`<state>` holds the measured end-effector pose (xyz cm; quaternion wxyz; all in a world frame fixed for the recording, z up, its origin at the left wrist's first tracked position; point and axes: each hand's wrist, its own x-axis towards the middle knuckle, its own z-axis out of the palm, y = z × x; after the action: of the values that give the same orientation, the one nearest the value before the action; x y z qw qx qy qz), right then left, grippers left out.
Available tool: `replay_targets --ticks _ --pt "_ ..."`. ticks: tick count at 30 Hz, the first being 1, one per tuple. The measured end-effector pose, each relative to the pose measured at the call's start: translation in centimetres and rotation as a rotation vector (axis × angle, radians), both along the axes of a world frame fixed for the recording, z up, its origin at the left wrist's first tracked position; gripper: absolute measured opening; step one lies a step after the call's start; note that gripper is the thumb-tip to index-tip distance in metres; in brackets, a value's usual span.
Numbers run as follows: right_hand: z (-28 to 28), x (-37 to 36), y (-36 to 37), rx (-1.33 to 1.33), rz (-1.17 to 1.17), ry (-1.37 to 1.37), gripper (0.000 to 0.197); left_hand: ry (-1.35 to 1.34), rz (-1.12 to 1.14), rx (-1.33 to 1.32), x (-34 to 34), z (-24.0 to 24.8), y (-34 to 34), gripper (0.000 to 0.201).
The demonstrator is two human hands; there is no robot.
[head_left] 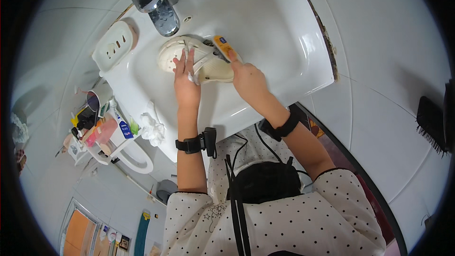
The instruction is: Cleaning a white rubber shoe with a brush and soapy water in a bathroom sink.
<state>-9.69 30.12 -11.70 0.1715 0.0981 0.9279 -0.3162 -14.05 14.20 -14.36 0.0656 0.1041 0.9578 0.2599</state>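
Note:
A cream-white clog with a back strap lies in the white sink, its holed toe toward the left. My left hand holds it at the toe and strap, with some fingers laid over the top. A bit of white foam shows beside that hand. In my right hand is a brush with a yellow-orange back, pressed against the clog's heel end. The index finger lies along the brush's back. Its bristles are mostly hidden.
The chrome faucet overhangs the sink just beyond the clog. A white soap dish sits on the left rim. Crumpled white cloth hangs at the front left edge. Several toiletries and a tube crowd a shelf at left. A black hairbrush hangs far right.

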Motion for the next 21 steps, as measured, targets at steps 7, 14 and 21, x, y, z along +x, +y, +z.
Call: replay_targets --ticks 7,14,21 --pt "0.6 -0.1 -1.1 0.032 0.003 0.068 0.029 -0.151 0.120 0.097 -0.8 0.3 -0.9 0.072" --pt "-0.7 -0.5 0.8 0.047 0.139 0.085 0.018 0.021 0.025 0.192 -0.5 -0.3 -1.5 0.073" --pt "-0.7 -0.4 2.0 0.104 0.207 0.110 0.025 -0.020 0.115 0.209 0.3 0.0 -1.2 0.071"
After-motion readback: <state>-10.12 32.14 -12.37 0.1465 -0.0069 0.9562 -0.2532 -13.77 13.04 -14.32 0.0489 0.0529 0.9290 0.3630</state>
